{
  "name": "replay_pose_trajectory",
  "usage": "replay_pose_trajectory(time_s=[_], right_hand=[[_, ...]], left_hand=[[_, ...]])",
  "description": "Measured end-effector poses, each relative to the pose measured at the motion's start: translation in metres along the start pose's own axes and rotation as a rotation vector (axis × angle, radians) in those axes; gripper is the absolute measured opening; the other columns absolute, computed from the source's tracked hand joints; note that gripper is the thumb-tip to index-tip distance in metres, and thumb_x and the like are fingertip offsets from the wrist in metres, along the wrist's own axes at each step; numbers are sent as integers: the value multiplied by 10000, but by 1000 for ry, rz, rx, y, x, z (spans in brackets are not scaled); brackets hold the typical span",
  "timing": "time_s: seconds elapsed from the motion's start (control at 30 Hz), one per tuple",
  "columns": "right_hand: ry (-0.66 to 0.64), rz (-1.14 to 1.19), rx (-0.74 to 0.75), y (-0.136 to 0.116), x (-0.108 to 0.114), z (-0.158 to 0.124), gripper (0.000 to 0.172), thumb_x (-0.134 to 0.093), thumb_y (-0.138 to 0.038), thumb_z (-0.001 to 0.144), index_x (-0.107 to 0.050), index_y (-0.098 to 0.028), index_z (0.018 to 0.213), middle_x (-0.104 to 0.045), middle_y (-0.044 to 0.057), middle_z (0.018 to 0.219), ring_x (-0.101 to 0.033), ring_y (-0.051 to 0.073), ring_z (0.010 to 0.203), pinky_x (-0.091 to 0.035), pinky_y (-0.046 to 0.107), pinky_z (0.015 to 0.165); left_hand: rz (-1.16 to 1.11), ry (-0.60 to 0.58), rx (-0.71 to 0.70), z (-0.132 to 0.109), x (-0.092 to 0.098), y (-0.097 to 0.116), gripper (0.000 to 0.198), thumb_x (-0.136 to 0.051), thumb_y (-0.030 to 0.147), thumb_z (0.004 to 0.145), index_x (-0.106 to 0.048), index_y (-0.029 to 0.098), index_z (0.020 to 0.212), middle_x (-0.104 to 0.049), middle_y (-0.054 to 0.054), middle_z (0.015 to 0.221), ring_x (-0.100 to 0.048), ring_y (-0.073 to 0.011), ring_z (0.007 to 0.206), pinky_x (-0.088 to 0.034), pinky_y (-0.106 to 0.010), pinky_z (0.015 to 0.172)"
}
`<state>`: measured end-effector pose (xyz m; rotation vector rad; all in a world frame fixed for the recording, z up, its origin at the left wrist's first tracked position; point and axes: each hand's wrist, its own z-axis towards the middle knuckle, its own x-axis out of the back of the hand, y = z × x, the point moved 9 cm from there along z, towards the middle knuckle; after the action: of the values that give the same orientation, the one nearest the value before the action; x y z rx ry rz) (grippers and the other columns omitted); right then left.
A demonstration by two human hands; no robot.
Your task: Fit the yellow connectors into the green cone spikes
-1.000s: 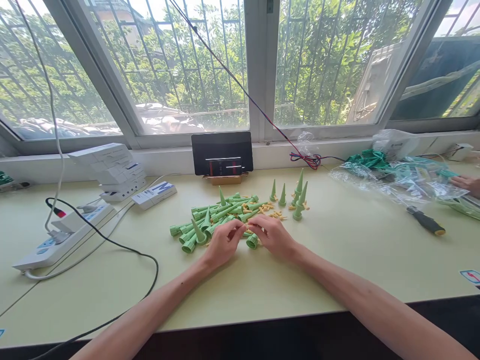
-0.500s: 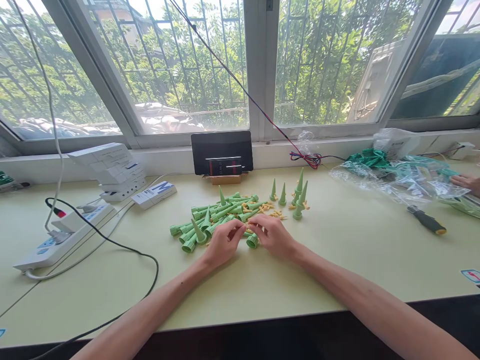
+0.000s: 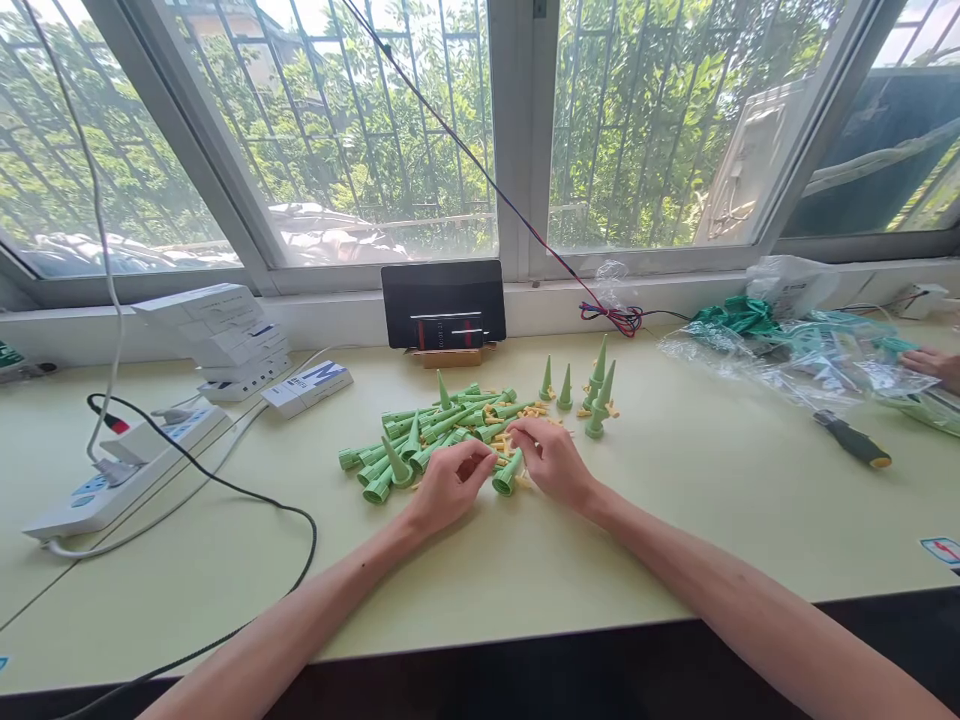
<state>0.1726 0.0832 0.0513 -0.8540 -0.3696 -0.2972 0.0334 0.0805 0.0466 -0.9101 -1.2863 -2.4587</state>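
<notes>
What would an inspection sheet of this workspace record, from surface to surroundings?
Surface: pale table, front edge in view.
Job's things: heaped green cones, small yellow pieces, standing cones right of the heap.
Clutter: white boxes, plastic bags, dark-handled tool.
Grips: left hand and right hand, fingers bent, one cone between them; anything pinched is too small to tell.
Cables: black cable crossing toward the front edge, power strip, red-blue bundle.
Surroundings: windows, black screen, another person's hand far right.

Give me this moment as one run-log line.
left hand: beside green cones, hold unclear | right hand: beside yellow pegs, hold unclear | hands: apart | screwdriver: on table, right side
</notes>
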Motion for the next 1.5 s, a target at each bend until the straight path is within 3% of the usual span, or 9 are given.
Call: replay_pose_trajectory(time_s=[0.23,0.7,0.9,1.27,1.5], right_hand=[[-44,-6,-18,-6,-2,1,191,-474,-221,956,-609,-194,823,-615,19,715,-532,150,634,-408,260,574],[-50,2,-58,-4,-4,-2,65,-589,-238,894,-618,-182,879,-652,21,762,-577,139,646,-442,252,579],[-35,-17,-52,-6,-2,0,40,-592,-221,884,-611,-189,870,-644,15,769,-551,126,603,-447,254,569],[18,-34,-37,-6,4,0,122,-524,-259,932,-599,-193,861,-647,44,835,-561,150,664,-461,275,596],[2,-9,-69,-5,4,0,191,-477,-280,963,-598,-190,845,-615,23,756,-535,147,648,-424,266,583]], left_hand=[[63,-66,36,-1,-3,3,259,-592,344,890,-614,152,717,-548,24,586,-400,-77,502,-328,-212,486],[185,-133,67,-2,-10,3,303,-617,380,845,-568,160,642,-427,50,542,-347,-87,518,-284,-237,519],[232,-184,53,-2,-18,3,321,-601,362,841,-523,163,602,-454,44,546,-379,-92,526,-285,-245,533],[190,-197,69,-3,-18,4,239,-604,338,821,-617,160,663,-484,37,531,-400,-99,515,-296,-253,521],[173,-221,70,-4,-18,8,219,-596,292,798,-531,169,629,-439,46,543,-384,-95,523,-295,-249,518]])
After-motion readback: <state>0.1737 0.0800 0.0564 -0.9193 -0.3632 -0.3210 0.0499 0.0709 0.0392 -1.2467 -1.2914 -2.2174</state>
